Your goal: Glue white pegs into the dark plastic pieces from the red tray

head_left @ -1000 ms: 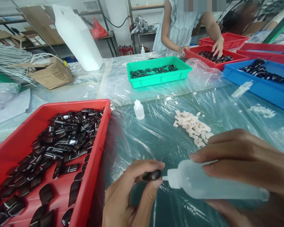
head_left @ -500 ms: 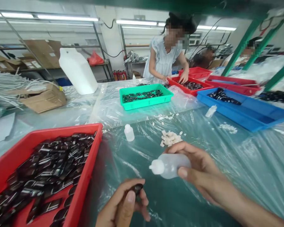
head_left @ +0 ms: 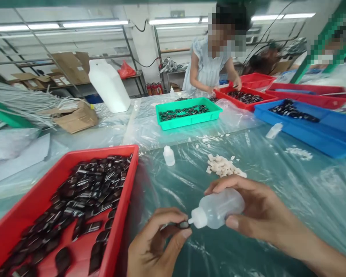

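Observation:
Between thumb and fingers, my left hand (head_left: 161, 240) pinches a small dark glossy piece (head_left: 183, 224); its exact kind I cannot make out. My right hand (head_left: 253, 209) is wrapped round a translucent squeeze bottle (head_left: 220, 209), tilted on its side with the white nozzle pointing left. The nozzle tip is at the dark piece; whether they touch I cannot tell. Beyond my hands lies a pile of small off-white pieces (head_left: 223, 165). A second small bottle (head_left: 169, 156) stands upright on the plastic-covered table.
At the left is a red tray (head_left: 134, 169) full of dark glossy pieces. A green tray (head_left: 190, 122) and a blue tray (head_left: 300, 132) stand farther back. Another small bottle (head_left: 273, 131) lies near the blue one. Across the table a person (head_left: 209, 65) reaches into a red tray (head_left: 248, 105).
My left hand has raised the dark piece and turned it towards the bottle. The bottle's nozzle has come down to the piece. The view has shifted slightly left.

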{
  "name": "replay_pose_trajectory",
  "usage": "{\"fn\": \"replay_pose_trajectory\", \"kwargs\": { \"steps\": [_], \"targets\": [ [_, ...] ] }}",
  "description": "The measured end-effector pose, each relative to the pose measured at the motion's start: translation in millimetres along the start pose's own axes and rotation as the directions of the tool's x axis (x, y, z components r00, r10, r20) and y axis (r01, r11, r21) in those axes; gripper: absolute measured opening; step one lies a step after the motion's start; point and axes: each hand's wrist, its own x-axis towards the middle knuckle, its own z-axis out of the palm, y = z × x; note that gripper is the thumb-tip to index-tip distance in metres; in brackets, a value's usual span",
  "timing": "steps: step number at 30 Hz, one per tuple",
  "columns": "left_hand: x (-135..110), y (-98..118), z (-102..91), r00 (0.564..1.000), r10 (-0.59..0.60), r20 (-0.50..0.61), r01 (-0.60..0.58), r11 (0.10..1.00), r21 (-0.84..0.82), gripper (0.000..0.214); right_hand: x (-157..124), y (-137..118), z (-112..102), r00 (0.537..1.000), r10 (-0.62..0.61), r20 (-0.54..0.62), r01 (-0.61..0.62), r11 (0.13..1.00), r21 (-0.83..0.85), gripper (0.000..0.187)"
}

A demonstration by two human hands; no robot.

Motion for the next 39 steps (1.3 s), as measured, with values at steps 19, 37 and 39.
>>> {"fn": "replay_pose_trajectory", "kwargs": {
  "steps": [19, 37, 39],
  "targets": [
    [-12, -6, 3.3, 0.983, 0.178, -0.030, -0.174, 0.977, 0.123, 0.018, -2, -11, 0, 0.965, -0.253, -0.069, 0.171, 0.809, -0.562, 0.036],
    [-4, -10, -9.8, 0.927, 0.330, 0.177, -0.369, 0.886, 0.281, 0.031, -15, -8, 6, 0.897, -0.439, 0.051, 0.334, 0.599, -0.727, 0.038],
    [-4, -10, -8.4, 0.928, 0.342, 0.151, -0.372, 0.883, 0.285, 0.029, -15, -9, 4, 0.898, -0.436, 0.064, 0.341, 0.594, -0.728, 0.042]
  ]
}}
